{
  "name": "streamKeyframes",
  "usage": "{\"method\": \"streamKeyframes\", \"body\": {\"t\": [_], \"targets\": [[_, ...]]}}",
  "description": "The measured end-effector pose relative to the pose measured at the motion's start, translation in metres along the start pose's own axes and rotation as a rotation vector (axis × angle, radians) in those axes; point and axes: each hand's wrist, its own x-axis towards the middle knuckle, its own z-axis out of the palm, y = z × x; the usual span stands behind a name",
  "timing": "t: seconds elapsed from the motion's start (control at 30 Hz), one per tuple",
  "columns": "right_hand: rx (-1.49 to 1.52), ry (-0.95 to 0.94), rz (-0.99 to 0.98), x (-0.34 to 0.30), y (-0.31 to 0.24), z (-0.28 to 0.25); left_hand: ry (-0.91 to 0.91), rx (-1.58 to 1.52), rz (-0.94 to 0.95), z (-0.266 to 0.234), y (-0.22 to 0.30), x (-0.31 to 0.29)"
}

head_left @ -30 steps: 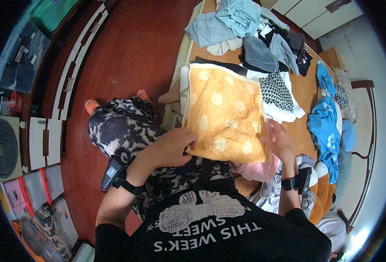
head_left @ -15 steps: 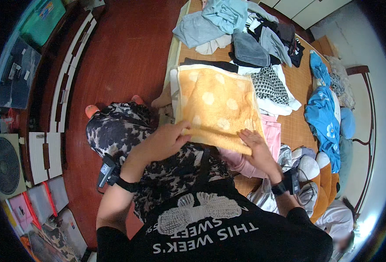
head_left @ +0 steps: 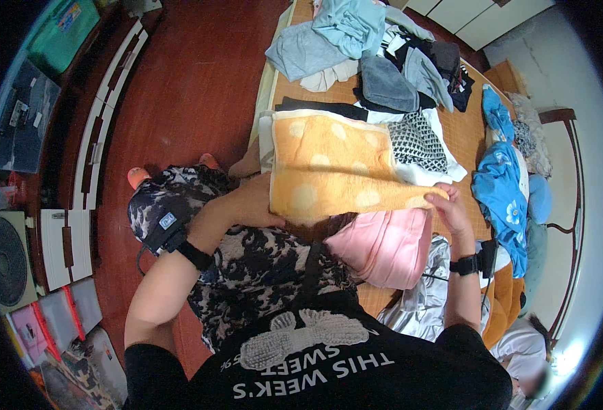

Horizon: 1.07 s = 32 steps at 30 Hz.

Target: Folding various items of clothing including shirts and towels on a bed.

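Note:
A yellow towel with pale dots is stretched out in front of me over the bed's edge, a fold running across its middle. My right hand pinches its near right corner, pulled out to the side. At the near left edge, my left hand is closed on the towel, its fingers partly hidden by the cloth. Just below the towel lies a pink folded cloth. A black-and-white patterned garment and a white one lie past its right side.
Grey and light blue clothes are heaped at the bed's far end. Blue floral fabric runs along the right side, near a silver-grey cloth. Another person is at the lower right. Cabinets with drawers stand on the left.
My right hand has moved right and a little away from me, drawing the towel's corner out. My left hand has shifted left to the towel's edge. More of the pink cloth shows.

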Motion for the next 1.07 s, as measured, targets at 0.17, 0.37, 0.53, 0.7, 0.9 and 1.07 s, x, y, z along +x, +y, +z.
{"method": "streamKeyframes", "body": {"t": [0.17,0.37,0.53,0.7,0.9,1.07], "targets": [[0.076,0.011,0.013,0.067,-0.002,-0.011,-0.19,-0.059,-0.452,-0.023,-0.011,0.016],[0.591,-0.002,0.156,0.148,-0.007,0.01,0.25,-0.644,-0.538,-0.036,-0.004,0.053],[0.332,-0.113,0.36,0.13,0.043,0.051,0.373,-0.339,-0.408,0.002,-0.059,0.052],[0.152,0.123,0.306,0.131,0.068,0.038,0.367,-0.156,-0.398,-0.004,-0.041,0.064],[-0.035,0.314,0.11,0.143,0.112,0.025,0.538,-0.159,-0.409,0.002,-0.049,0.065],[-0.047,0.289,0.209,0.141,0.113,0.034,0.426,0.053,-0.57,0.014,-0.065,0.056]]}}
